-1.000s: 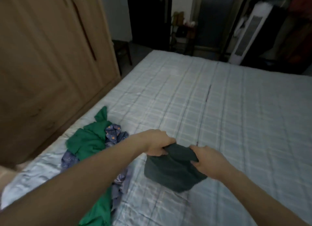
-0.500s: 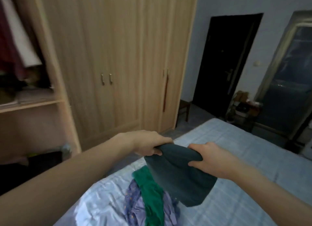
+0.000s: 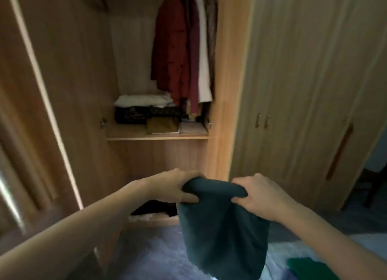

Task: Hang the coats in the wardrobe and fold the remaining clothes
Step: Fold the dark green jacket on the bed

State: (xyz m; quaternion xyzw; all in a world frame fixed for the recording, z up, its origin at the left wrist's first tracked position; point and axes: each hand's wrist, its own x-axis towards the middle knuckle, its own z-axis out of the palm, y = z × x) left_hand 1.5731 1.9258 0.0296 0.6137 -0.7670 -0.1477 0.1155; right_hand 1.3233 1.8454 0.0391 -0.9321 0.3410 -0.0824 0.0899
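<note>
Currently carrying folded dark teal garment [image 3: 222, 221] toward open wardrobe [image 3: 159, 133]

Gripped at bunched top edge by left hand [image 3: 178, 187] at 9 o'clock and right hand [image 3: 263, 196] at 3 o'clock, fingers curled round cloth. Held in mid-air at lower centre, wardrobe shelf at 12 o'clock. Long axis vertical, free end hanging toward 6 o'clock. Judged next: lift forward, lay flat beside folded stacks [image 3: 146, 110], keeping fold intact

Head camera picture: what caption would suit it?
Both hands, left hand and right hand, grip a dark teal folded garment before an open wooden wardrobe.
</note>
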